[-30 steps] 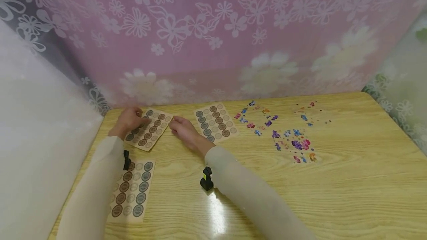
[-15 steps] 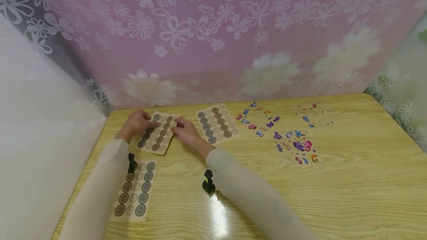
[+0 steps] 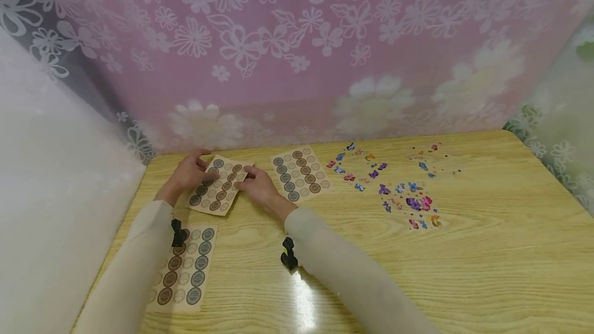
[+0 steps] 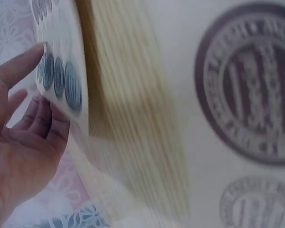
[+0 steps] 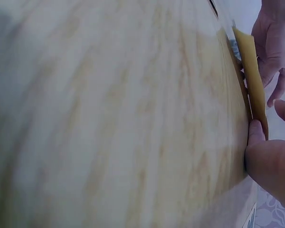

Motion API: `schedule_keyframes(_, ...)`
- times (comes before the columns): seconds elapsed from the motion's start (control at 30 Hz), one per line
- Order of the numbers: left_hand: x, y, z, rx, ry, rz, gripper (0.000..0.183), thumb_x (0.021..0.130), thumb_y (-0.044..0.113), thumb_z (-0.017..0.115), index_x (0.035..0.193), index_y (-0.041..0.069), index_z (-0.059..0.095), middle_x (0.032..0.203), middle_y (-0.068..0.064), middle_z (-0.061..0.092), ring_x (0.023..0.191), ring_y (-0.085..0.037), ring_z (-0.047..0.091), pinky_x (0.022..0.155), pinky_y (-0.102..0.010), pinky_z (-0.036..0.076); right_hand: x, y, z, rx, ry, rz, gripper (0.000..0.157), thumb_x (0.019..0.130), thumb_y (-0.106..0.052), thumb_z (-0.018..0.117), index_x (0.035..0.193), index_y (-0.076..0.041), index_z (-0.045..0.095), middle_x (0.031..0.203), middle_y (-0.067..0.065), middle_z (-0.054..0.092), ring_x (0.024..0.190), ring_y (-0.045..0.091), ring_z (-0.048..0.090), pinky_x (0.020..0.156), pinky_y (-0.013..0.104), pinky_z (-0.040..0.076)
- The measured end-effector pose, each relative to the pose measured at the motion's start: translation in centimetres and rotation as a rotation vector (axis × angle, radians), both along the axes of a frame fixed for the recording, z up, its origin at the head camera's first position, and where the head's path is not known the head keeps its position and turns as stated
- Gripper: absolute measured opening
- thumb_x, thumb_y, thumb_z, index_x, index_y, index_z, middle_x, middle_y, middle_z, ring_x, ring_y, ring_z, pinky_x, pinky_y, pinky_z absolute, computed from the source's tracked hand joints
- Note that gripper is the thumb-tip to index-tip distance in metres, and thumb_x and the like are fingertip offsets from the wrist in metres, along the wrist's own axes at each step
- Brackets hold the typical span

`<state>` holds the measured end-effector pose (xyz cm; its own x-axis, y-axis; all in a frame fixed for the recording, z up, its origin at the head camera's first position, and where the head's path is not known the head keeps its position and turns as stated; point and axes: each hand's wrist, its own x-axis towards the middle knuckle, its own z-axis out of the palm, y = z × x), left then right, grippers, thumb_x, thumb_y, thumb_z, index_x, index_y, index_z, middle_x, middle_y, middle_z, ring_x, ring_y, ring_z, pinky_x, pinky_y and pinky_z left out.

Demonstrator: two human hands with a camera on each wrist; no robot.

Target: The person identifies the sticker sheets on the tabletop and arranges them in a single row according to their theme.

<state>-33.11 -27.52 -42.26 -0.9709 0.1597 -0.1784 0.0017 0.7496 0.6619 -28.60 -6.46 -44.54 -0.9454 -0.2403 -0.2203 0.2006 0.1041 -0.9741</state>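
Note:
A tan sheet of round stickers (image 3: 223, 189), in rows of dark grey, brown and pale circles, lies slanted between both hands at the table's back left. My left hand (image 3: 187, 171) pinches its left side. In the left wrist view the left thumb (image 4: 21, 66) lies on the printed face, with other fingers behind the sheet, which stands up off the table. My right hand (image 3: 260, 187) pinches the right edge. From the right wrist view, the sheet's plain brown back (image 5: 251, 66) shows, with the right thumb and fingers at its near end.
A second sticker sheet (image 3: 301, 174) lies flat just right of my right hand. Another sheet (image 3: 197, 262) lies partly under my left forearm. Small colourful flower stickers (image 3: 419, 202) are scattered over the table's right half. A pink floral curtain (image 3: 287, 66) hangs behind the back edge.
The held sheet has shifted a little to the right and turned slightly more upright in the head view. Both hands moved along with it, keeping their hold.

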Motion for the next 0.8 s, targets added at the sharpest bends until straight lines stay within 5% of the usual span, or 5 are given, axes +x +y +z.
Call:
schedule_keyframes(0.3,1.2,-0.3,0.5,0.152,-0.069,-0.073,0.063,0.086,0.019,0.073,0.140,0.002,0.045,0.128,-0.023,0.046,0.105,-0.035,0.054,0.079,-0.042,0.049,0.5,1.0,0.2,0.051,0.063,-0.030,0.052,0.094,-0.013,0.061,0.143,-0.004,0.043,0.139,0.012,0.044,0.128,0.022,0.042,0.098,0.034,0.041)
schedule_keyframes(0.47,2.2,0.0,1.3,0.281,-0.127,-0.073,0.061,0.086,0.019,0.074,0.139,0.005,0.047,0.132,-0.020,0.044,0.089,-0.031,0.062,0.068,-0.038,0.053,0.8,2.2,1.1,0.141,0.111,0.009,0.047,0.093,-0.013,0.063,0.138,-0.005,0.050,0.121,0.008,0.051,0.104,0.016,0.049,0.082,0.029,0.044)
schedule_keyframes(0.8,5.0,0.7,1.8,0.307,-0.023,-0.062,0.046,0.085,0.020,0.074,0.128,0.007,0.061,0.105,-0.015,0.065,0.085,-0.027,0.064,0.070,-0.037,0.053,2.1,4.3,2.4,0.187,0.129,0.120,0.050,0.089,-0.011,0.069,0.135,-0.005,0.052,0.114,0.008,0.051,0.099,0.020,0.053,0.075,0.030,0.048)
